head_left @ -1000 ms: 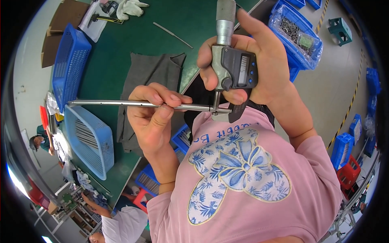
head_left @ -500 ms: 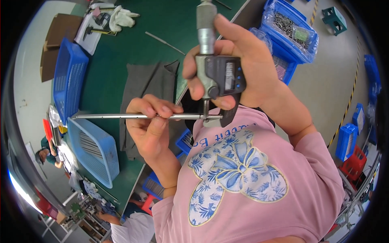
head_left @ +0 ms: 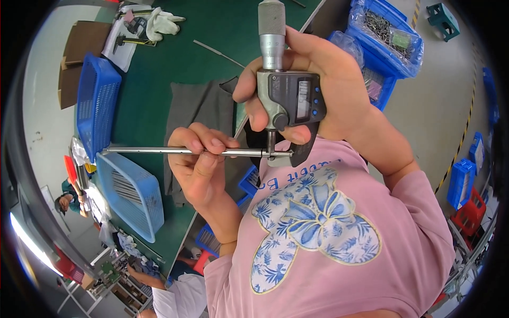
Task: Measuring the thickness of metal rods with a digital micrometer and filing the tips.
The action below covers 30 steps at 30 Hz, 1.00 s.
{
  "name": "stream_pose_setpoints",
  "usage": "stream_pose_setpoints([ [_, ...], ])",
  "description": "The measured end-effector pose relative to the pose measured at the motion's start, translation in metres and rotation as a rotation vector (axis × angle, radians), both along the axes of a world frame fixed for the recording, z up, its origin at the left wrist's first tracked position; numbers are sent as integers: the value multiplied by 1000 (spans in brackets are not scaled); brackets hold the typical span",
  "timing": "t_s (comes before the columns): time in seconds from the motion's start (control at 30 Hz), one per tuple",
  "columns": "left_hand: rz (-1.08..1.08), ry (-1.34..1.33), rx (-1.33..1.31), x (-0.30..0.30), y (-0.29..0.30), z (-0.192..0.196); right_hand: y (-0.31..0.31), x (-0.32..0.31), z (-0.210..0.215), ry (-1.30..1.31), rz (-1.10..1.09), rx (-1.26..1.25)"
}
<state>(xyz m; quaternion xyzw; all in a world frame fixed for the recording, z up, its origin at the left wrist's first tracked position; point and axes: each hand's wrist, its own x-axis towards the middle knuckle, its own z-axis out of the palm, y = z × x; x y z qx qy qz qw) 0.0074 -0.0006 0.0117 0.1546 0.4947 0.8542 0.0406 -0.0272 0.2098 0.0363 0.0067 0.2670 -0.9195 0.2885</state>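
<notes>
My left hand (head_left: 199,169) pinches a thin metal rod (head_left: 154,150) between thumb and fingers, holding it level across the view. The rod's right end lies at the measuring gap of a digital micrometer (head_left: 275,100), where the spindle meets it from above. Wrapped round the micrometer's frame is my right hand (head_left: 339,79), its thumb up along the thimble side. The display and blue buttons face me; the digits are too small to read surely. Beyond the left hand, a grey cloth (head_left: 199,111) lies on the green table (head_left: 143,95).
Two blue baskets, one upright (head_left: 98,100) and one with rods inside (head_left: 154,212), stand at left. Another thin rod (head_left: 217,53), a white glove (head_left: 161,24) and a caliper (head_left: 132,41) lie on the table. Blue bins (head_left: 384,79) of metal parts sit at upper right. A co-worker (head_left: 180,297) is at lower left.
The view has shifted slightly, so the surroundings sit a little further right. Both hands keep their grip on the rod and micrometer, and the rod's end stays at the measuring gap.
</notes>
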Motion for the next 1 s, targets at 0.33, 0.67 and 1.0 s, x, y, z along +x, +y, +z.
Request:
stream_pose_setpoints([
  [0.33,-27,-7,13,0,0,-1,-2,1,-3,9,14,29],
  [0.67,-15,-16,18,0,-2,-1,-1,2,-1,12,38,-17],
  [1.0,-32,-16,51,0,-1,-1,1,1,-8,-23,63,-102],
])
